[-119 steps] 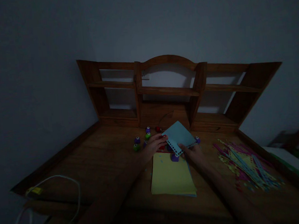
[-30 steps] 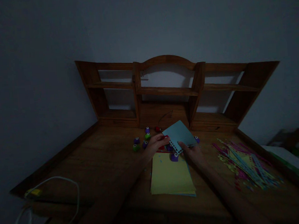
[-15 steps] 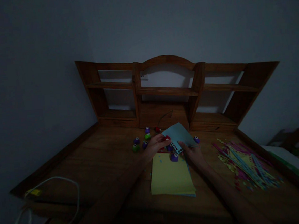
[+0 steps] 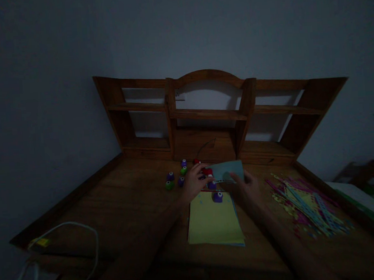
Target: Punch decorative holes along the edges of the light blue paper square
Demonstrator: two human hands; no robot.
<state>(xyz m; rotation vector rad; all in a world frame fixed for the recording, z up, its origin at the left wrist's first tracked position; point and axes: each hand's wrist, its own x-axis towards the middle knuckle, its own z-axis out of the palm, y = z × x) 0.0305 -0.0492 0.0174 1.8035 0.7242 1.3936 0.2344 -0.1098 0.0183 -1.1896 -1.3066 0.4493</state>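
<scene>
The scene is dim. My left hand (image 4: 194,181) is closed around a small red paper punch (image 4: 207,172) at the left edge of a light blue paper sheet (image 4: 229,170). My right hand (image 4: 246,187) pinches that sheet at its near edge, where a row of punched holes shows. Both hands hover just beyond a stack of yellow paper (image 4: 213,218) lying on the wooden desk (image 4: 121,204). A purple punch (image 4: 217,196) stands on the far end of the stack.
Several small purple, green and red punches (image 4: 176,175) sit left of my hands. A heap of coloured paper strips (image 4: 307,206) lies at the right. A wooden shelf unit (image 4: 210,112) lines the desk's back. A white cable (image 4: 66,246) loops at the near left.
The blue sheet has tipped from a diamond-like tilt to a flatter, level position. My right hand has shifted right along its near edge, and the red punch now sits at its left edge.
</scene>
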